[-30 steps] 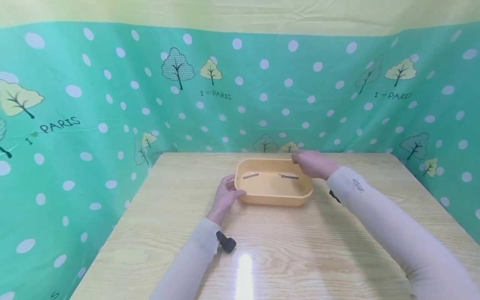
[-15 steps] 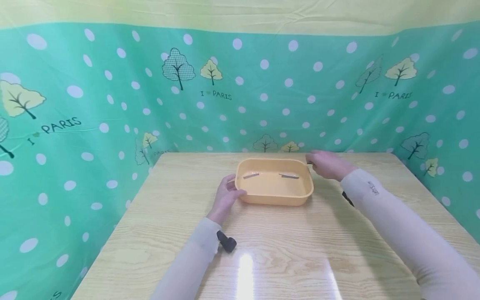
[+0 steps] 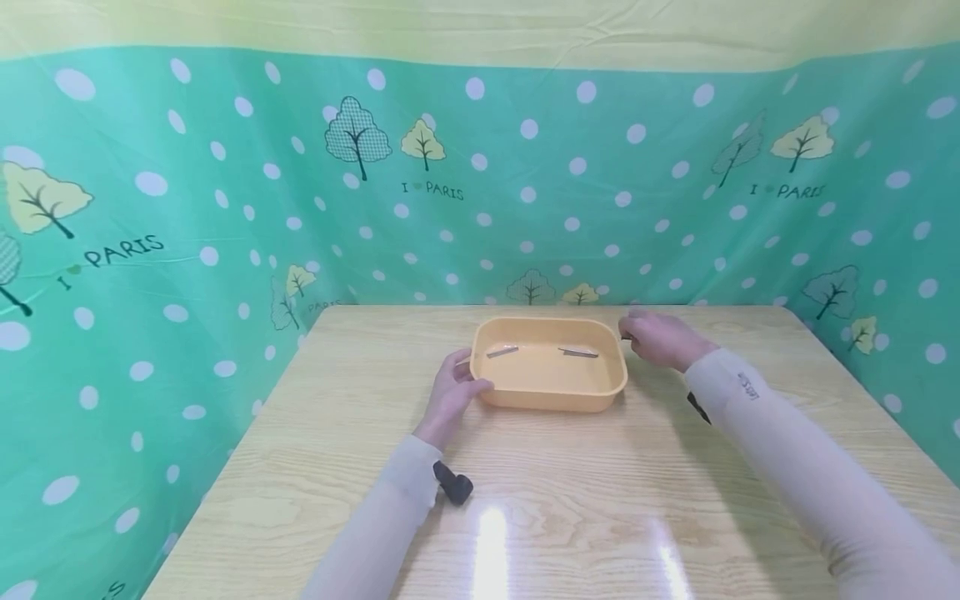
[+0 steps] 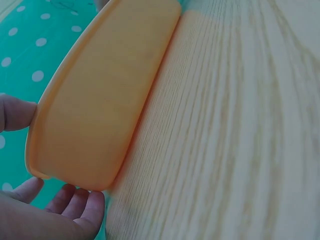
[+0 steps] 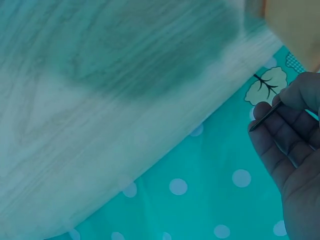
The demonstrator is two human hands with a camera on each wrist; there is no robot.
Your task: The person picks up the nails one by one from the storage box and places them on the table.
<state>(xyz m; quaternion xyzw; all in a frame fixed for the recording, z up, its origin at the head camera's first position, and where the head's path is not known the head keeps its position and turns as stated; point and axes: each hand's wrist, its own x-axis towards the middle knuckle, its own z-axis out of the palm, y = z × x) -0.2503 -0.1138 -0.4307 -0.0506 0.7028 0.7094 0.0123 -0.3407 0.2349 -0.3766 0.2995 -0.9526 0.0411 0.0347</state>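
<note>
Two slim metallic pieces (image 3: 579,353) lie apart inside the orange tray (image 3: 551,401) on the worktop (image 3: 360,367), its left end gripped by the left hand (image 3: 450,396). Near its far right corner, the right hand (image 3: 663,340) pinches a thin dark rod (image 5: 266,116); a steady left hold and a firm, light pinch should stop the tray sliding and the rod twisting.

The head view looks forward and down over the left grip (image 3: 449,396) and right grip (image 3: 663,340); wrist views look from close behind each grip; all share the tray (image 3: 551,379).
</note>
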